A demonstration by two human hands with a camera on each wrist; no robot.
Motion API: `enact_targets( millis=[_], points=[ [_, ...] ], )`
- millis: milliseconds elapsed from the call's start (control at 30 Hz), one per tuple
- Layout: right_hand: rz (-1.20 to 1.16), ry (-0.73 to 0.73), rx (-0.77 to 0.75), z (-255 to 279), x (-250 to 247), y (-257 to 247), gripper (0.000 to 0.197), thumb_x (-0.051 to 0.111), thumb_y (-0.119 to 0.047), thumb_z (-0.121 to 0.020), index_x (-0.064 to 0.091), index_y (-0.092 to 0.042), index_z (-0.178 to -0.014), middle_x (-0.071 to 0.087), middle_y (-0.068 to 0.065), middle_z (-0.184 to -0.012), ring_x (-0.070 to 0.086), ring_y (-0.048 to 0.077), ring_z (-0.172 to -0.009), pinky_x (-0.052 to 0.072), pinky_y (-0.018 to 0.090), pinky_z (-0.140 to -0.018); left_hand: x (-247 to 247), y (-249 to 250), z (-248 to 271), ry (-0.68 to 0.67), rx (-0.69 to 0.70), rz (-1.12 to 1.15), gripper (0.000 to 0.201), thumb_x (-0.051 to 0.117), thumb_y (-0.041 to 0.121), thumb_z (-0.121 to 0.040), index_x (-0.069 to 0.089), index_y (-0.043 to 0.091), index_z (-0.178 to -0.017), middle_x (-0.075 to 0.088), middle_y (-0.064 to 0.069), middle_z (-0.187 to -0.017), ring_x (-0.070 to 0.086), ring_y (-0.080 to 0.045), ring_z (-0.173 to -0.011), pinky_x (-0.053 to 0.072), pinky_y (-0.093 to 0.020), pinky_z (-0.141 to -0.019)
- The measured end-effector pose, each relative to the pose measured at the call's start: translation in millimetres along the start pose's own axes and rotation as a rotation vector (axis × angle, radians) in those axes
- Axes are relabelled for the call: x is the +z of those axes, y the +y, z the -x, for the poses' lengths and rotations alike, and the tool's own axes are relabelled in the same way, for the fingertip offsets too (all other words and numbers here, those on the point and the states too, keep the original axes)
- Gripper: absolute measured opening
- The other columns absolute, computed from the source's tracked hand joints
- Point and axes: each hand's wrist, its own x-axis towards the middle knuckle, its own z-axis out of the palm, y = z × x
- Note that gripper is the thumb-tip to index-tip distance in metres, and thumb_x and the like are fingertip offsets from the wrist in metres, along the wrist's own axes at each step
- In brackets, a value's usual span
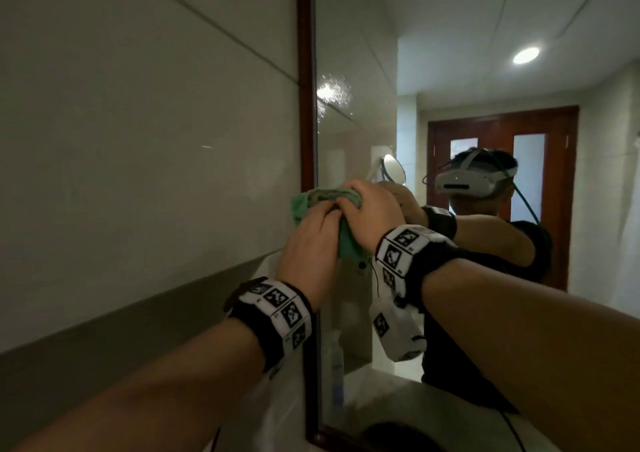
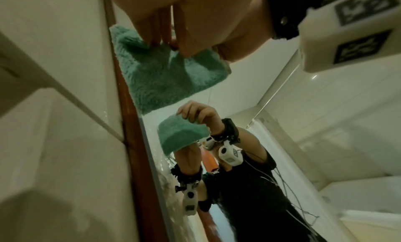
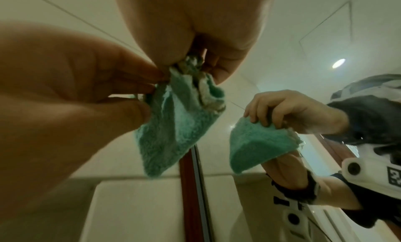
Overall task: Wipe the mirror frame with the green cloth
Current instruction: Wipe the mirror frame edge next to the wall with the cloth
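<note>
The fluffy green cloth (image 1: 306, 202) is bunched between both hands at the mirror's dark red-brown wooden frame (image 1: 306, 105), on its left upright. My left hand (image 1: 311, 240) pinches the cloth from below and the left. Over the cloth's top, the fingers of my right hand (image 1: 363, 212) are curled. In the left wrist view the cloth (image 2: 169, 77) hangs against the frame (image 2: 132, 134) below my left fingers (image 2: 160, 33). The right wrist view has the cloth (image 3: 173, 125) dangling in front of the frame (image 3: 186, 185), pinched by my left hand (image 3: 139, 91) and my right hand (image 3: 195, 63).
Large pale wall tiles (image 1: 138, 122) lie left of the frame, with a darker band (image 1: 104, 341) lower down. The mirror glass (image 1: 450, 71) reflects a person with a headset, a wooden door and a ceiling light. Water drops glint on the glass near the frame.
</note>
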Motion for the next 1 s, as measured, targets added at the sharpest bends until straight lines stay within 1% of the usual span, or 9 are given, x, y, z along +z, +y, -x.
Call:
enact_targets(
  millis=[133,233,333,433,533,633,800,900,1000],
  points=[
    [-0.067,0.096,-0.032,-49,-13,-18,0.024,0.046,-0.017,-0.096,0.063,-0.014,-0.111,0.069,0.004,-0.106,0.062,0.021,-0.098,0.047,0.031,-0.088,1,-16,-58,-0.004,0.04,-0.074,0.068,0.051,-0.009,-0.082,0.027,-0.004,-0.145,0.026,-0.022,-0.151,0.027,-0.033,-0.14,0.026,-0.039,-0.115],
    [-0.102,0.133,-0.054,-84,-20,-31,0.027,0.046,-0.015,-0.094,0.062,-0.017,-0.116,0.069,0.003,-0.108,0.063,0.019,-0.098,0.047,0.026,-0.084,2,-28,-103,0.009,0.014,-0.127,0.067,0.045,-0.006,-0.089,0.015,-0.003,-0.149,0.011,-0.02,-0.156,0.01,-0.029,-0.145,0.012,-0.035,-0.119],
    [-0.055,0.134,-0.095,-116,-27,-39,0.03,0.05,-0.016,-0.092,0.058,-0.019,-0.121,0.067,0.003,-0.112,0.062,0.02,-0.1,0.048,0.027,-0.085,-3,-41,-139,-0.02,-0.032,-0.247,0.067,0.041,0.004,-0.094,0.005,0.001,-0.15,0.001,-0.016,-0.158,0.003,-0.028,-0.146,0.012,-0.041,-0.118],
    [0.168,0.151,-0.173,-140,-31,-42,0.037,0.052,-0.012,-0.092,0.05,-0.015,-0.128,0.059,0.009,-0.12,0.057,0.025,-0.108,0.048,0.034,-0.089,-5,-51,-163,-0.132,-0.086,-0.375,0.069,0.04,0.015,-0.097,-0.002,0.003,-0.151,-0.006,-0.014,-0.158,0.008,-0.031,-0.144,0.013,-0.04,-0.117],
    [0.515,0.302,-0.308,-148,-28,-43,0.032,0.046,-0.009,-0.093,0.05,-0.013,-0.124,0.05,0.012,-0.124,0.048,0.028,-0.112,0.046,0.038,-0.091,7,-63,-186,-0.265,-0.101,-0.494,0.075,0.043,0.028,-0.096,-0.003,0.005,-0.152,-0.008,-0.014,-0.158,0.007,-0.035,-0.143,0.009,-0.04,-0.118],
    [0.556,0.161,-0.398,-148,-14,-37,0.026,0.047,-0.012,-0.093,0.052,-0.011,-0.118,0.05,0.011,-0.123,0.049,0.028,-0.112,0.045,0.037,-0.091,12,-71,-204,-0.301,-0.131,-0.496,0.081,0.045,0.036,-0.093,-0.004,0.009,-0.152,-0.004,-0.012,-0.158,0.002,-0.033,-0.144,0.009,-0.043,-0.118],
    [0.623,0.044,-0.352,-156,-8,-32,0.034,0.039,-0.014,-0.1,0.046,-0.007,-0.132,0.046,0.013,-0.137,0.045,0.026,-0.125,0.035,0.033,-0.105,-1,-66,-203,-0.313,-0.108,-0.467,0.087,0.049,0.039,-0.091,-0.006,0.008,-0.152,-0.011,-0.013,-0.157,-0.005,-0.034,-0.144,0.005,-0.042,-0.119],
    [0.691,0.043,-0.327,-158,-2,-33,0.036,0.04,-0.019,-0.099,0.045,-0.005,-0.132,0.045,0.016,-0.137,0.043,0.03,-0.126,0.035,0.037,-0.106,-10,-66,-194,-0.223,-0.112,-0.351,0.096,0.056,0.041,-0.088,-0.008,0.007,-0.151,-0.006,-0.012,-0.157,-0.001,-0.028,-0.144,0.002,-0.035,-0.119],
    [0.734,0.078,-0.318,-163,2,-35,0.036,0.037,-0.02,-0.099,0.047,-0.005,-0.13,0.042,0.018,-0.137,0.04,0.033,-0.127,0.037,0.041,-0.104,-13,-59,-178,-0.194,-0.126,-0.391,0.098,0.058,0.042,-0.088,-0.006,0.004,-0.151,-0.006,-0.018,-0.156,-0.001,-0.032,-0.144,0.003,-0.037,-0.117]
  ],
)
